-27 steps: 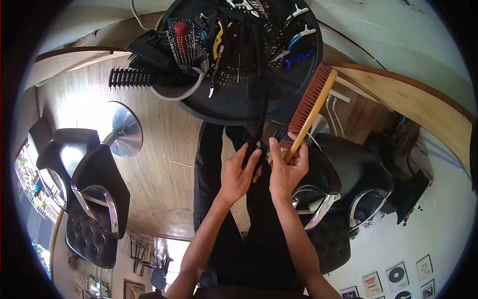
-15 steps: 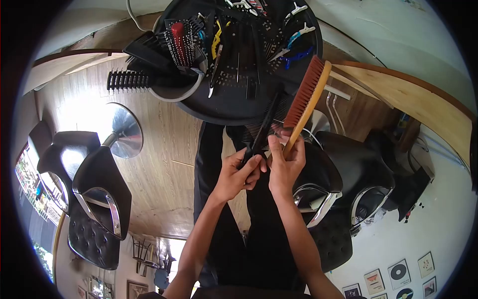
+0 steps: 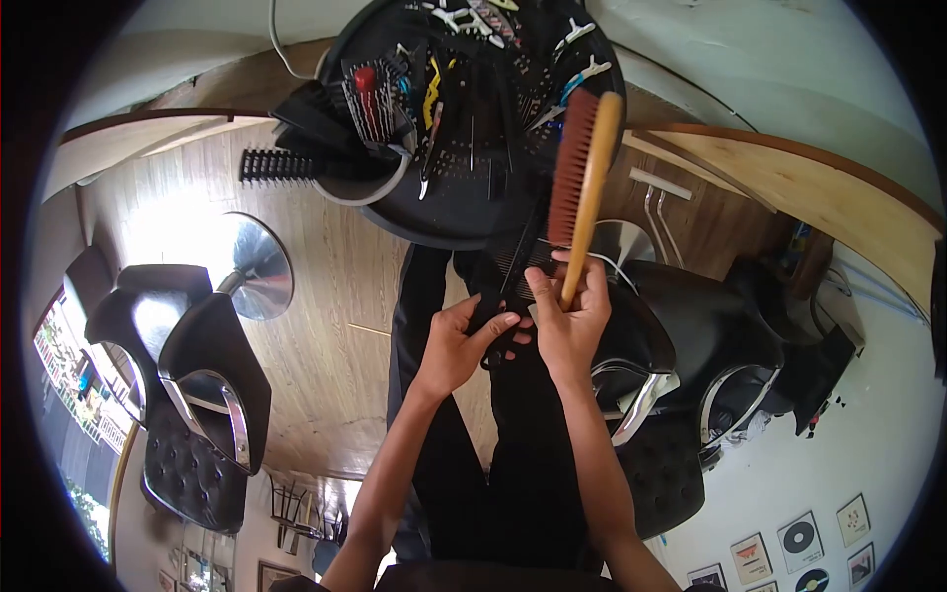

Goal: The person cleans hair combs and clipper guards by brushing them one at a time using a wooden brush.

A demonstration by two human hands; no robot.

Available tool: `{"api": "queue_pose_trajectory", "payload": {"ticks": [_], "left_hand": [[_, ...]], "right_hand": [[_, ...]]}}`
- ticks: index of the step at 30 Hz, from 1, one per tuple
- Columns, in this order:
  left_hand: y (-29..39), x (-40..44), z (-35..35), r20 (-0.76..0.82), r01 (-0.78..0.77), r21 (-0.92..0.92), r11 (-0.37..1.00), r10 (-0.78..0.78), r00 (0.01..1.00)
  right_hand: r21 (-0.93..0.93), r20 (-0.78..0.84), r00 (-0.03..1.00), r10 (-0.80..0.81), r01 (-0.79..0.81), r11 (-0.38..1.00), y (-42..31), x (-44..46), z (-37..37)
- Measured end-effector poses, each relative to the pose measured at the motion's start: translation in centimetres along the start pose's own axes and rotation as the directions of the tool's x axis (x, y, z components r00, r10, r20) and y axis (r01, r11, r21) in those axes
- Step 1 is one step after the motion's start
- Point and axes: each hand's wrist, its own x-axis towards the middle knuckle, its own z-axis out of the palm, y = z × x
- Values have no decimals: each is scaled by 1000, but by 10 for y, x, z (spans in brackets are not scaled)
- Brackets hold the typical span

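Observation:
My left hand point(image 3: 456, 347) is closed around the handle end of a black comb point(image 3: 523, 252), whose teeth point right and whose far end reaches up to the tray's edge. In my right hand point(image 3: 575, 326) is the handle of a long wooden brush point(image 3: 595, 178) with reddish-brown bristles. The brush stands almost upright in view, bristles facing left toward the comb, its head overlapping the right side of the black round tray point(image 3: 404, 219). Both hands are close together over my lap, and the fingertips beneath the comb are partly hidden.
On the tray lie several hair clips point(image 3: 464, 22) and a grey-rimmed holder point(image 3: 370, 192) with a red-centred round brush point(image 3: 365, 89) and a black vent brush point(image 3: 276, 166). Black salon chairs stand to the left point(image 3: 212, 326) and right point(image 3: 710, 316). A wooden counter point(image 3: 789, 173) runs along the right.
The wooden brush has swung to a more upright angle, its head moving up and left. Fingers of my left hand have shifted slightly on the comb. The whole view has moved a little.

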Motion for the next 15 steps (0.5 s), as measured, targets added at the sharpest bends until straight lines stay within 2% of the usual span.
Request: {"api": "queue_pose_trajectory", "payload": {"ticks": [2, 3, 8, 10, 12, 14, 15], "left_hand": [[4, -9, 6, -11, 10, -170, 985, -12, 1000], [8, -14, 8, -25, 21, -196, 980, -26, 999], [45, -43, 25, -23, -11, -144, 989, 8, 1000], [62, -57, 33, -37, -30, -170, 985, 24, 999], [73, -69, 41, -39, -52, -176, 983, 46, 998], [87, -82, 51, -105, -117, -194, 974, 98, 990], [91, -88, 55, -99, -144, -183, 972, 128, 987]], "right_hand": [[-33, 29, 995, 98, -98, 995, -20, -5, -1], [-31, 30, 996, 83, -82, 996, -26, -7, -3], [-8, 38, 998, -47, 47, 999, -56, -18, -15], [-18, -26, 988, -151, 151, 988, -69, -23, -23], [-6, -42, 984, -174, 174, 985, -80, -34, -39], [-150, 1, 953, -304, 301, 942, -87, -43, -62], [-292, 56, 918, -393, 392, 873, -102, -51, -74]]}}
